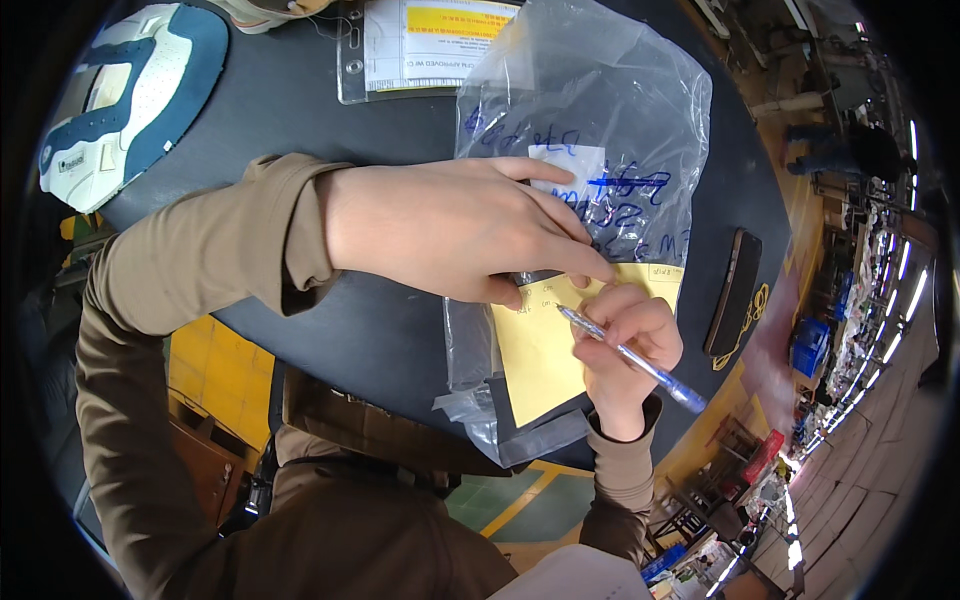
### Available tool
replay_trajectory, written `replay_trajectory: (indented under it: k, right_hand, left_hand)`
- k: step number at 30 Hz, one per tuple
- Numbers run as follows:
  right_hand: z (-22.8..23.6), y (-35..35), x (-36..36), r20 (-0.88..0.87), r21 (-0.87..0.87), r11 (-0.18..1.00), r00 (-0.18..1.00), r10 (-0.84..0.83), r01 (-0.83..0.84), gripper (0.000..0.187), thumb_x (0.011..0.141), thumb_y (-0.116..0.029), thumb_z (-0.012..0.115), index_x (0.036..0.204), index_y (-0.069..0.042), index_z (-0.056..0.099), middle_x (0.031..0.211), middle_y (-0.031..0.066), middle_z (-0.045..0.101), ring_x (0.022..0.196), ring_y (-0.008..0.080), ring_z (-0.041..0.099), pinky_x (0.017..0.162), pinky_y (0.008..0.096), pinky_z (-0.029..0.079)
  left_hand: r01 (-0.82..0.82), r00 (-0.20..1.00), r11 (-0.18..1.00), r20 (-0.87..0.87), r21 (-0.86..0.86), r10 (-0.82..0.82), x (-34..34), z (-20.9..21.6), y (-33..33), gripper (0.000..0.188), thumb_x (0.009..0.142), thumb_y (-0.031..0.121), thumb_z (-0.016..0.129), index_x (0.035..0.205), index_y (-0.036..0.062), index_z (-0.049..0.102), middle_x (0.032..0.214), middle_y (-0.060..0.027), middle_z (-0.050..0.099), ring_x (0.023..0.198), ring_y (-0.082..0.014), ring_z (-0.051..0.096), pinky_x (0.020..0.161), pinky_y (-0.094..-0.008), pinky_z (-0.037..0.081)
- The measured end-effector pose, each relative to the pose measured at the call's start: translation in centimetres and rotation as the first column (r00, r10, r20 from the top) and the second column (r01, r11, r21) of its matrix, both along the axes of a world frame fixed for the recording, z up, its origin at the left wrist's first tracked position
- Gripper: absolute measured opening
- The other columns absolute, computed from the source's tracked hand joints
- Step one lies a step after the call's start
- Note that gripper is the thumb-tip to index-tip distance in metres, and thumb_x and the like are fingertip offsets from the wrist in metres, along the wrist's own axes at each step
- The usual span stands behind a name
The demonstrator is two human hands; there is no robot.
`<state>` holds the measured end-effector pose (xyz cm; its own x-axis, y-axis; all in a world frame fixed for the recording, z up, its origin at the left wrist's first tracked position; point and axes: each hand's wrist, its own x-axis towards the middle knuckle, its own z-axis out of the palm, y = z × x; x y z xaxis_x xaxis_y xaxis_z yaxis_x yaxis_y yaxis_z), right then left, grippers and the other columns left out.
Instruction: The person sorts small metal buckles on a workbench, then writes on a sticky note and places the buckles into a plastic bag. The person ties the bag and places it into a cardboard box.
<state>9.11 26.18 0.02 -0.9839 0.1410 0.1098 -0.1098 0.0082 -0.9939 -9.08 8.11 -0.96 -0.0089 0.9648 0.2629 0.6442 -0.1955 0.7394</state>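
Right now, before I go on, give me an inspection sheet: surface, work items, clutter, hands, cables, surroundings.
Surface: dark tabletop, curved edge.
Work items: yellow sheet over a clear plastic bag marked in blue; blue-tinted pen.
Clutter: white-and-teal shoe upper, sleeved document, smartphone.
Hands: left hand spread over bag and sheet; right hand grips the pen, tip at the sheet.
Cables: yellow cord beside the smartphone; electrical or not, unclear.
Surroundings: workshop, blue bin, bright lights.
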Motion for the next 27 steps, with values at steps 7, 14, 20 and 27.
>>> replay_trajectory:
  k: [7, 14, 20, 27]
  right_hand:
    - [1.0, -1.9, -0.3, 0.069, 0.538, 0.84, 0.99, -0.123, 0.067, 0.044, 0.081, 0.006, 0.08, 0.067, -0.007, 0.042, 0.055, 0.0023, 0.052, 0.043, 0.0136, 0.048, 0.044, 0.0284, 0.038]
    - [1.2, -1.6, 0.0, 0.077, 0.633, 0.774, 0.994, -0.079, 0.012, 0.044, 0.081, 0.011, 0.077, 0.068, -0.008, 0.04, 0.06, 0.0051, 0.061, 0.051, 0.0059, 0.053, 0.051, 0.0244, 0.044]
    - [1.0, -1.4, -0.2, 0.042, 0.675, 0.738, 0.998, -0.04, 0.001, 0.044, 0.08, 0.009, 0.079, 0.067, -0.008, 0.04, 0.059, 0.0054, 0.061, 0.049, 0.0085, 0.054, 0.051, 0.025, 0.044]
    - [0.9, -1.3, -0.2, 0.028, 0.66, 0.751, 1.0, -0.005, -0.014, 0.043, 0.08, 0.01, 0.078, 0.067, -0.007, 0.041, 0.059, 0.0056, 0.059, 0.048, 0.0109, 0.054, 0.05, 0.0255, 0.045]
  left_hand:
    - [-0.011, 1.0, 0.999, -0.017, 0.053, 0.012, 0.0, -0.7, 0.1, 0.068, 0.084, 0.014, 0.079, 0.148, 0.0149, 0.056, 0.131, -0.0105, 0.07, 0.134, -0.0244, 0.058, 0.126, -0.0501, 0.026]
    - [-0.026, 1.0, 0.999, -0.005, 0.037, 0.026, -0.1, -0.4, -0.1, 0.068, 0.083, 0.013, 0.079, 0.148, 0.0159, 0.057, 0.128, -0.0111, 0.071, 0.133, -0.0246, 0.059, 0.126, -0.0501, 0.026]
    - [-0.028, 1.0, 0.998, 0.003, 0.055, 0.028, 0.0, -0.5, -0.1, 0.068, 0.082, 0.013, 0.08, 0.146, 0.0148, 0.058, 0.126, -0.0122, 0.071, 0.132, -0.025, 0.059, 0.126, -0.0505, 0.027]
    - [-0.032, 0.999, 0.998, -0.011, 0.058, 0.032, -0.1, -0.5, -0.1, 0.068, 0.082, 0.015, 0.081, 0.146, 0.0146, 0.059, 0.126, -0.0127, 0.071, 0.132, -0.0251, 0.059, 0.125, -0.0509, 0.027]
